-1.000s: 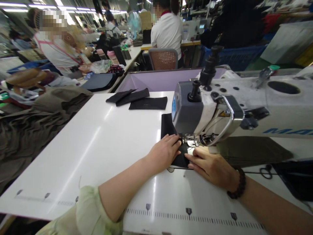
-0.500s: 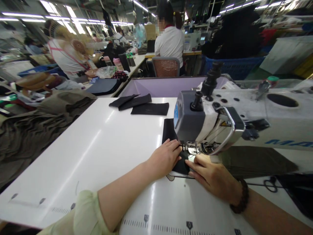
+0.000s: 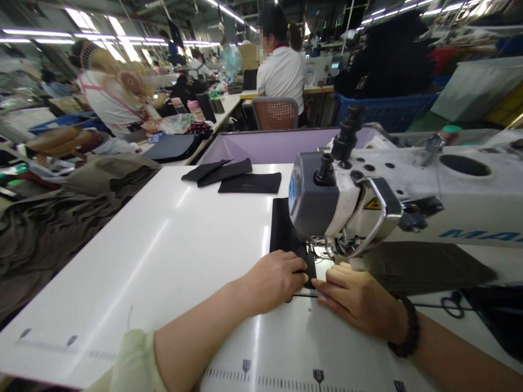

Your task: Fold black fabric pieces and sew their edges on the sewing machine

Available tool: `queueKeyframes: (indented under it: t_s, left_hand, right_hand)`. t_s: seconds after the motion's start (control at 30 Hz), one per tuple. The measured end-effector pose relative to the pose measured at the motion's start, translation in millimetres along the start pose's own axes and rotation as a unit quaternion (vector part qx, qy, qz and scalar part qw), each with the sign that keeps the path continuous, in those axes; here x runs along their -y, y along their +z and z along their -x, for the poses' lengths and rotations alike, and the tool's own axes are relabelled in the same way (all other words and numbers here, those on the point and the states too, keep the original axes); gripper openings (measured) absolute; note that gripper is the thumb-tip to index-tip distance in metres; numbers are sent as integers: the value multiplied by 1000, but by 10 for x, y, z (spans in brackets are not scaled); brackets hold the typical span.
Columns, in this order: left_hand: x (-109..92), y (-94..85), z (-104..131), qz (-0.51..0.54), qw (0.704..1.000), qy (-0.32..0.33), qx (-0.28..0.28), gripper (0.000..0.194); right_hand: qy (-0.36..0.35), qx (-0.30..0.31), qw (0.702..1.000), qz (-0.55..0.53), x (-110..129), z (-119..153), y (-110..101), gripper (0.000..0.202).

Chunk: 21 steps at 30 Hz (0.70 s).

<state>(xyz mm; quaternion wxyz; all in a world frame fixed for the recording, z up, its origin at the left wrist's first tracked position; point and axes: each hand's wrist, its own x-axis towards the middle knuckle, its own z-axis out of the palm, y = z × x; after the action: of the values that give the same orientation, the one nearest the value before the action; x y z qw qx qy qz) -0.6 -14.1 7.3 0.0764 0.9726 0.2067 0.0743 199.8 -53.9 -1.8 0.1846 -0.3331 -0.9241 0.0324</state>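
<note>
A black fabric piece lies on the white table, its near end under the presser foot area of a sewing machine. My left hand rests on this fabric with its fingers bent together, pressing its near end. To the right, my right hand touches the fabric's near right edge with its fingertips, the fingers stretched toward the left. Three more black pieces lie farther back on the table, partly overlapping.
Brown-grey fabric is heaped at the left. Folded olive fabric and scissors lie at the right. A lilac bin stands behind the table. Ahead, a person in a white shirt sits on a chair.
My left hand has slid back toward me along the black fabric, and more of the fabric shows beyond it. My right hand has moved slightly toward me. The view has shifted a little.
</note>
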Motion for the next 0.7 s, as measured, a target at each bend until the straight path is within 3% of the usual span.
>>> queueKeyframes:
  t_s: [0.5, 0.7]
  left_hand:
    - [153, 79, -140, -25, 997, -62, -30, 16]
    - [178, 110, -182, -52, 994, -96, -32, 15]
  right_hand:
    - [129, -14, 989, 64, -47, -5, 138, 27]
    - [135, -13, 988, 68, -38, -9, 125, 25]
